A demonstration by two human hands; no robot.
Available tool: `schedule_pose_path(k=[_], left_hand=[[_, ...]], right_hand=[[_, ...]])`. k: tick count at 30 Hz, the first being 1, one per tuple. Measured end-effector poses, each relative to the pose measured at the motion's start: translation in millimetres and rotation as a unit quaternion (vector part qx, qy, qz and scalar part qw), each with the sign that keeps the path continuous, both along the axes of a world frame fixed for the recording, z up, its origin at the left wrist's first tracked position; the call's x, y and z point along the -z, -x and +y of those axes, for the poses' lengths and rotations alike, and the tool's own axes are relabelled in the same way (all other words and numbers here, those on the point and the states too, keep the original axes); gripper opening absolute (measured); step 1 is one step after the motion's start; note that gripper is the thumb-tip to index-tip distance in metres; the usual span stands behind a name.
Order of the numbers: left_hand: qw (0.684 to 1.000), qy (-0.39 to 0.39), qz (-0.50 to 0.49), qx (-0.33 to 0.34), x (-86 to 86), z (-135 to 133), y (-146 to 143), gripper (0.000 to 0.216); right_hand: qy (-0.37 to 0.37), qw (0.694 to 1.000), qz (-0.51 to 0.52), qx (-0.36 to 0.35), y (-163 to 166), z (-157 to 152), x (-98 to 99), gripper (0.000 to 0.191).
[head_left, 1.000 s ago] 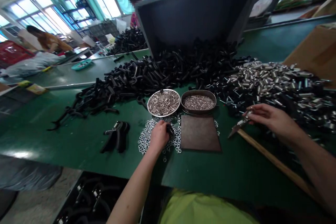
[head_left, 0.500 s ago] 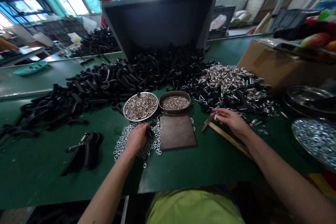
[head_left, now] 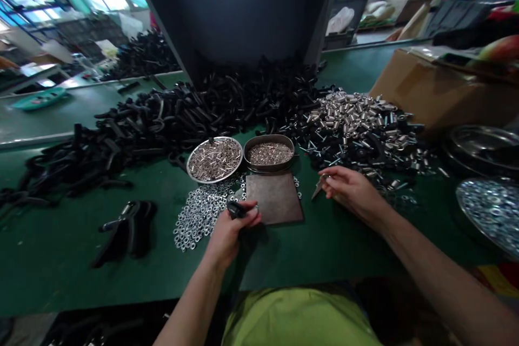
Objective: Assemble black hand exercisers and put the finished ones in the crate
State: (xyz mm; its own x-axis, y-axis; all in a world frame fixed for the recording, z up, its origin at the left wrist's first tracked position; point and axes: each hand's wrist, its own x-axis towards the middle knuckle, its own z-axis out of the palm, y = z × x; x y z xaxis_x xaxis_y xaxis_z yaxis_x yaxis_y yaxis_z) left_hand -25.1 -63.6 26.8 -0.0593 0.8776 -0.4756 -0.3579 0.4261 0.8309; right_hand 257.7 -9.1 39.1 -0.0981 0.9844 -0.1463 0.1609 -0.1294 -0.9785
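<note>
My left hand [head_left: 227, 232] is closed around a small black part [head_left: 236, 209], and a small silver ring [head_left: 256, 207] shows at its fingertips. It hovers over the left edge of a flat brown metal plate [head_left: 275, 200]. Loose silver rings [head_left: 197, 221] lie spread beside it. To the right of the plate, my right hand [head_left: 351, 190] pinches a thin, pointed metal piece [head_left: 318, 188]; the fingers hide part of it.
Behind the plate stand a round dish of metal pins [head_left: 190, 166] and an oval tin of small metal bits [head_left: 247, 158]. Black parts [head_left: 138, 130] and silver sleeves [head_left: 348, 113] are heaped beyond. A grey bin [head_left: 247, 21], a cardboard box [head_left: 425, 92] and a ring-filled bowl [head_left: 460, 200] surround them.
My left hand has moved right from the loose rings to the plate's edge, carrying the black part. A wooden stick seen under my right hand is out of sight now. The view has tilted down slightly.
</note>
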Motion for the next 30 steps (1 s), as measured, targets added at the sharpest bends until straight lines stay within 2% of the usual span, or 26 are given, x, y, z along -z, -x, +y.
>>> schedule_pose_path(k=[3, 6, 10, 13, 16, 18, 21, 23, 25, 27, 30], left_hand=[[0.998, 0.002, -0.057, 0.013, -0.3, -8.2, -20.9, 0.032], [0.997, -0.008, -0.074, 0.028, -2.0, -12.9, -31.3, 0.029], [0.996, -0.045, -0.056, 0.052, -4.1, -16.5, -34.2, 0.026], [0.995, -0.067, -0.031, 0.064, -2.5, -18.0, -32.7, 0.025], [0.994, -0.081, 0.002, 0.079, 0.1, -18.6, -29.1, 0.024], [0.988, -0.109, 0.061, 0.093, 1.3, -18.9, -26.5, 0.02], [0.958, -0.185, 0.19, 0.109, 3.3, -19.0, -25.7, 0.011], [0.955, -0.186, 0.208, 0.099, 6.0, -18.7, -28.7, 0.015], [0.983, -0.111, 0.122, 0.084, 10.0, -17.8, -34.3, 0.022], [0.996, -0.005, -0.033, 0.081, 14.0, -16.1, -41.1, 0.027], [0.97, 0.088, -0.208, 0.089, 16.4, -12.8, -51.4, 0.03]], right_hand=[[-0.017, 0.994, -0.022, -0.102, 32.6, -26.6, -9.0, 0.029], [0.016, 0.989, 0.042, -0.142, 62.8, -48.4, -10.9, 0.026], [0.036, 0.986, 0.054, -0.155, 83.9, -55.6, -5.8, 0.02], [0.039, 0.985, 0.049, -0.159, 87.2, -51.1, -1.2, 0.019], [0.062, 0.983, 0.088, -0.152, 88.1, -46.6, 1.9, 0.022], [0.07, 0.982, 0.11, -0.134, 89.2, -44.6, 3.0, 0.024], [0.038, 0.989, 0.108, -0.097, 90.2, -42.7, 3.9, 0.023], [0.013, 0.994, 0.074, -0.084, 89.8, -42.0, 3.9, 0.021], [-0.004, 0.997, 0.032, -0.071, 89.0, -41.7, 2.3, 0.019], [-0.015, 0.998, 0.015, -0.061, 88.8, -41.6, -1.9, 0.018], [-0.032, 0.997, 0.031, -0.055, 90.8, -43.1, -11.4, 0.018]])
